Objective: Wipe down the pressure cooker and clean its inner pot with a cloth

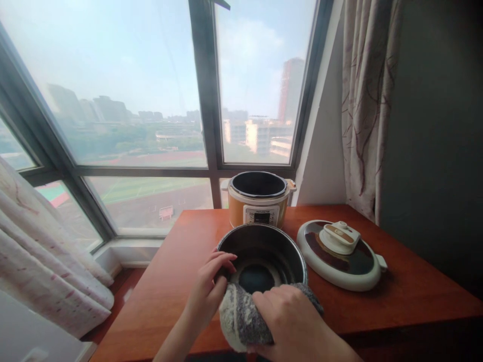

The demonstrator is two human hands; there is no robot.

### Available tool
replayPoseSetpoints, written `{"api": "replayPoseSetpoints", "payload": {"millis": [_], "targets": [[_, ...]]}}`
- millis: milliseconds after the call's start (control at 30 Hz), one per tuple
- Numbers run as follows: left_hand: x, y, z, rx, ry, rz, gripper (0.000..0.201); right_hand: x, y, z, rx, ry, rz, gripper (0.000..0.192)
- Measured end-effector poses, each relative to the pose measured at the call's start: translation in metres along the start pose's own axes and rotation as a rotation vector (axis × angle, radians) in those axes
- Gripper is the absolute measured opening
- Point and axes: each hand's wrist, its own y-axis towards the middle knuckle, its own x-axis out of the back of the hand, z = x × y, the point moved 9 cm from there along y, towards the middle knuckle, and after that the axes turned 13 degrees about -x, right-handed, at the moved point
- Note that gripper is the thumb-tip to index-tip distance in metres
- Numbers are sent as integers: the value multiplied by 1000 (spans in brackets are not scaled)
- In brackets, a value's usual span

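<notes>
Left hand [211, 286] curls over the near rim of the pot [262, 254] — my fingers pinch its edge. Right hand [290, 322] is closed on a grey cloth [241, 319] draped at the pot's front lip. Pot sits on the bench [166, 281] — cooker [258, 201] behind, lid [341, 254] just right.

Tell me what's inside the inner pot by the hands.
The inner pot shows only its bare dark bottom. The near wall is hidden by the grey cloth under the right hand; the left hand grips the rim.
</notes>
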Motion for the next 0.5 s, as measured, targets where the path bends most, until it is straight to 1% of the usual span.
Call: {"api": "replayPoseSetpoints", "payload": {"millis": [167, 233, 300, 400, 500], "targets": [[1, 0, 0, -37, -25, 23, 44, 10, -3, -33, 193, 36, 56, 50], [0, 1, -2, -59, -25, 40, 43, 16, -2, -48, 233, 81, 44, 47], [-1, 2, -2, -83, -4, 59, 39, 21, -1, -57, 233, 116, 14, 41], [-1, 3, -6, -140, 76, 71, 34, 24, -1, -57, 215, 116, -9, 32], [2, -3, -20, -251, 212, 52, 32, 25, -4, -49, 165, 98, -13, 30]]}}
